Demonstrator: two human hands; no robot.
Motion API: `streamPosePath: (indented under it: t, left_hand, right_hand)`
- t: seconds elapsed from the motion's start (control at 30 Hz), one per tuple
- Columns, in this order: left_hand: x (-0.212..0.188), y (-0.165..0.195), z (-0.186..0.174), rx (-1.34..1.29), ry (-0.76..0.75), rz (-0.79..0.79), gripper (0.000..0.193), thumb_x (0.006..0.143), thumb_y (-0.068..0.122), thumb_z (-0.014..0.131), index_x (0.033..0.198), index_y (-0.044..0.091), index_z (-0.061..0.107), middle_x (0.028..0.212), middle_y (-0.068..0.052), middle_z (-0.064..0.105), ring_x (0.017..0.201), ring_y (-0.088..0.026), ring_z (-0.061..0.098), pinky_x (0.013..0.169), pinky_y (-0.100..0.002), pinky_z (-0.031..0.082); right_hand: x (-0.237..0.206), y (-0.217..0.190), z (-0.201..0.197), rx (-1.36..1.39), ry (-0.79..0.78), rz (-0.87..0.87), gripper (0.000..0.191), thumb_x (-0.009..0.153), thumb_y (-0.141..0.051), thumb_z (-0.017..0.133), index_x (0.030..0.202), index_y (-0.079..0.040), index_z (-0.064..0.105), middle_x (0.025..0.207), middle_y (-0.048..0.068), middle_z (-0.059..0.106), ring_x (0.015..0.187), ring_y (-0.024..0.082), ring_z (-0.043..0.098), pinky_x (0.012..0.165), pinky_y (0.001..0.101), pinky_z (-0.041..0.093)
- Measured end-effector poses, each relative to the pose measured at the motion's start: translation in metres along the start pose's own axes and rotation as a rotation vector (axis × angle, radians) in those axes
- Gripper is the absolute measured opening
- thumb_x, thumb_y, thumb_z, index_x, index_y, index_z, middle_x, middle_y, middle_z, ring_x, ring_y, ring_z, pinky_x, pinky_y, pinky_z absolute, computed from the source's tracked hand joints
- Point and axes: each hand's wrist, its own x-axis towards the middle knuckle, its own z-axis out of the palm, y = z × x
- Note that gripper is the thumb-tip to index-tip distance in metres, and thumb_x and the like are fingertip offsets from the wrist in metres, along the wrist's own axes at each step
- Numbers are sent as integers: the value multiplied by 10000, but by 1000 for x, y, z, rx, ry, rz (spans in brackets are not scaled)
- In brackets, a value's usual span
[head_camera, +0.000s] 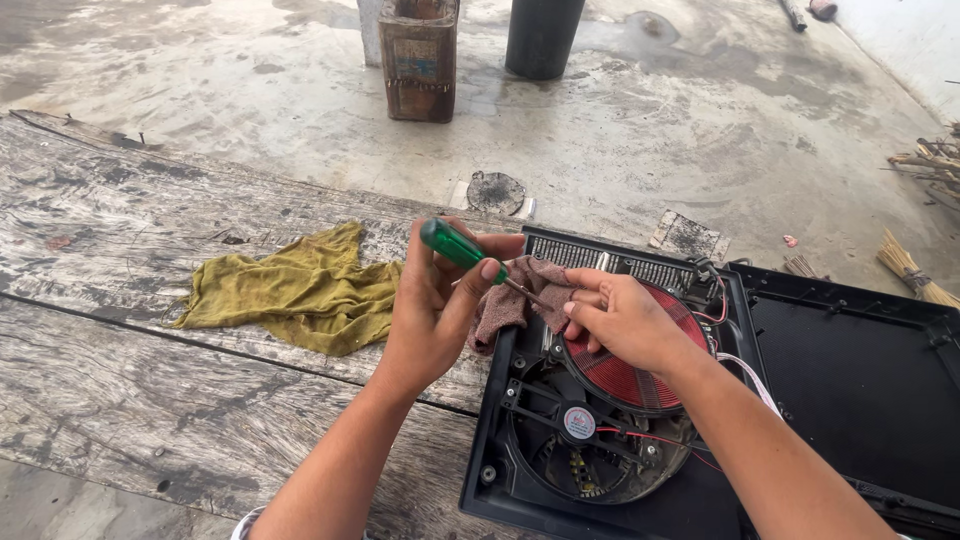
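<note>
My left hand (430, 310) grips a green-handled screwdriver (462, 250), its shaft pointing right toward a brownish rag (515, 295). My right hand (625, 320) pinches that rag over an opened black induction cooker base (500, 450). Under my right hand lies the red coil disc (625, 380). A black cooling fan (580, 425) with red wires sits below the coil. The cooker's black top panel (860, 380) lies flipped open to the right.
A crumpled yellow-olive cloth (295, 290) lies on the weathered wooden table (120, 300). On the concrete floor beyond stand a rusty can (418, 60) and a dark cylinder (542, 35). Sticks and a broom (915, 270) lie at the right.
</note>
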Motion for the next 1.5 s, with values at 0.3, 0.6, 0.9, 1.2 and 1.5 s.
streamPosePath:
  t: [0.3, 0.6, 0.9, 1.2, 1.5]
  left_hand:
    - [-3, -4, 9, 107, -45, -100, 240, 1052, 22, 557, 1223, 53, 391, 1276, -187, 704, 1007, -139, 607, 834, -281, 527]
    - [0, -2, 17, 187, -42, 19, 265, 1019, 20, 640, 1200, 31, 447, 1138, -130, 760, 1030, -151, 744, 840, -278, 619]
    - [15, -12, 40, 555, -122, 147, 202, 990, 153, 735, 1048, 36, 581, 824, -100, 726, 745, -180, 781, 621, -322, 576]
    - [9, 4, 34, 640, -177, 267, 167, 1000, 175, 699, 1078, 57, 610, 838, -107, 719, 703, -260, 734, 610, -349, 544]
    - [13, -6, 12, 344, -140, 7, 192, 1050, 215, 626, 1086, 28, 607, 900, -83, 771, 815, -187, 792, 711, -326, 633]
  right_hand:
    - [-2, -2, -1, 82, -47, -29, 513, 950, -114, 540, 1456, -30, 534, 829, 37, 733, 677, 72, 647, 578, 232, 541]
    - [-12, -14, -4, -211, 251, -60, 362, 944, -208, 640, 1279, -84, 701, 658, 30, 756, 618, 79, 697, 631, 256, 565]
    - [-5, -4, -1, -108, 287, -117, 286, 946, -195, 657, 1200, -74, 710, 787, 24, 779, 619, 55, 685, 552, 232, 543]
    - [-2, 2, -1, -72, 266, -154, 366, 926, -151, 658, 1284, -79, 639, 910, 19, 803, 653, 53, 682, 561, 218, 542]
    - [-7, -1, -1, -132, 248, -244, 368, 905, -192, 703, 1266, -117, 691, 918, 32, 801, 678, 71, 696, 620, 234, 572]
